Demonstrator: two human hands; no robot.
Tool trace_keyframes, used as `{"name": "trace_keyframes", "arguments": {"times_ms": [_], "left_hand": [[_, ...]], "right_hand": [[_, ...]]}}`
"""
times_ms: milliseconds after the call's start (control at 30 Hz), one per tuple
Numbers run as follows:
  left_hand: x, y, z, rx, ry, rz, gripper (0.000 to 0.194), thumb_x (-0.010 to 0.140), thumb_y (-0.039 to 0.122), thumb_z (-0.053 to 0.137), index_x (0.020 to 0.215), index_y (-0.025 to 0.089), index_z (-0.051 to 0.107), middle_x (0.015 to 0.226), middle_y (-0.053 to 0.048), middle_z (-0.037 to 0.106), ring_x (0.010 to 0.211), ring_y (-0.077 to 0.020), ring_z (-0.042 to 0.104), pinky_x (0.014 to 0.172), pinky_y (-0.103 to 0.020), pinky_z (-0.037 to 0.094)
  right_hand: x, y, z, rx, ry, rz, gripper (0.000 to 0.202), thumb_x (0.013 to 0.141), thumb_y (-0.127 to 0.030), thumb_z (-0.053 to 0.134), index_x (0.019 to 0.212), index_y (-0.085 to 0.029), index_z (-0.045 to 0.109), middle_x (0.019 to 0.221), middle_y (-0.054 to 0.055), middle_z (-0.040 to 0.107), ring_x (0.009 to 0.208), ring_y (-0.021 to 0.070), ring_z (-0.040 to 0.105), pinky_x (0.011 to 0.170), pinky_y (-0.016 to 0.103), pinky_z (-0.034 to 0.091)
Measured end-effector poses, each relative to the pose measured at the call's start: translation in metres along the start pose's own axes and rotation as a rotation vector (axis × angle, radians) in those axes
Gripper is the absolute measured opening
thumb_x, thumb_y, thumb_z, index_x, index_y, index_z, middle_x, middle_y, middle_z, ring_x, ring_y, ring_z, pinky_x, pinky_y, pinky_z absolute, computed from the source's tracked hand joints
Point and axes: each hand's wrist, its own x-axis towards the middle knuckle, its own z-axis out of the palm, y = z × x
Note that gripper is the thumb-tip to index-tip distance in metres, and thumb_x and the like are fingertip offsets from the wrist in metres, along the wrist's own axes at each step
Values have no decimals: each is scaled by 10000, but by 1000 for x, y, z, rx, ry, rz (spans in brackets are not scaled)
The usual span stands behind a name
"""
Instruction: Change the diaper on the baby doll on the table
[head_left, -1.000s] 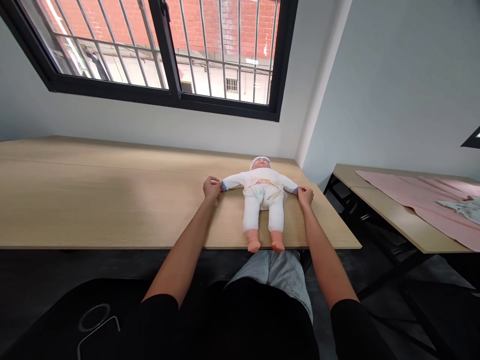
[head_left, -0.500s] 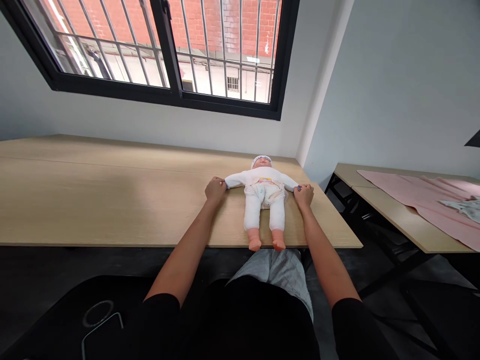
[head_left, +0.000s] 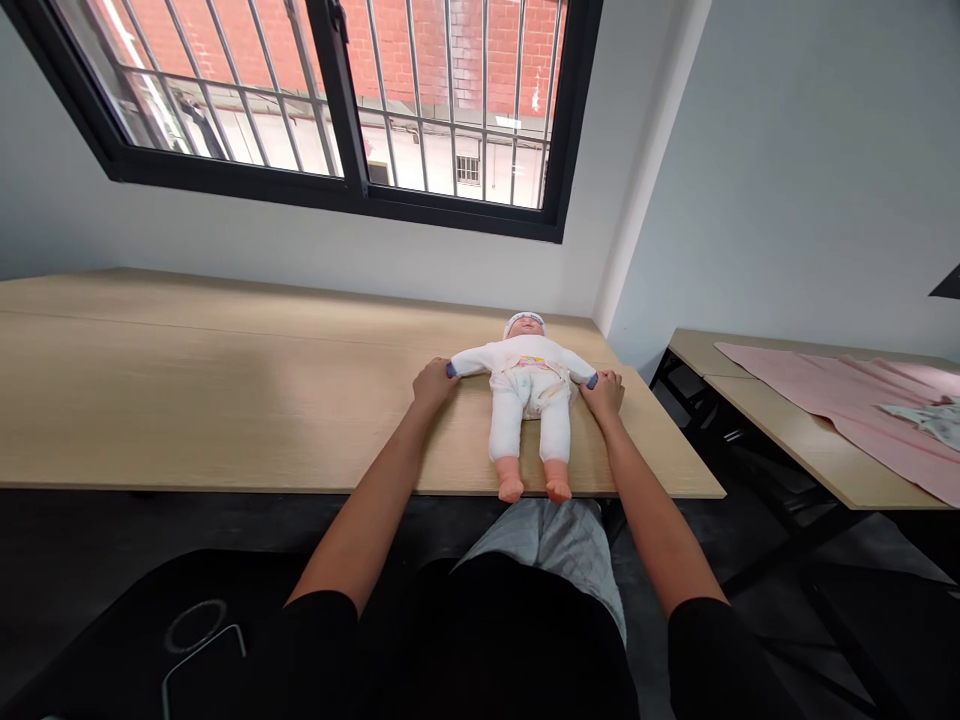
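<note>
A baby doll (head_left: pixel 529 385) in white clothes and a patterned cap lies on its back on the wooden table (head_left: pixel 187 400), head away from me. Its bare feet reach the table's front edge, and both its arms stretch out sideways. At the end of the doll's arm on the left, my left hand (head_left: pixel 433 385) is closed around the part by the blue cuff (head_left: pixel 451 370). My right hand (head_left: pixel 603 396) is closed at the other arm, just below its blue cuff (head_left: pixel 592 381). The doll's hands are hidden by my fingers.
To the right, a second table (head_left: pixel 806 420) carries a pink cloth (head_left: pixel 847 395) and a light patterned cloth (head_left: pixel 930 418). A barred window (head_left: pixel 450 120) is in the wall behind. A black chair (head_left: pixel 150 600) stands at the lower left.
Both hands have shifted slightly inward along the doll's arms, and more of the blue cuffs shows. The doll lies in the same place.
</note>
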Motion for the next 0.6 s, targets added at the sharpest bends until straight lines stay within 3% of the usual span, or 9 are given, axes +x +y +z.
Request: {"name": "trace_keyframes", "arguments": {"times_ms": [600], "left_hand": [[5,-4,5,15,25,-31,268,834,280,609,1078,200,685,1051,-122,718,1001,-298,665,783,-332,489]], "right_hand": [[0,0,-1,-22,-52,17,355,918,-273,607,1222,-91,622,1287,181,584,1221,295,459,930,355,400]]}}
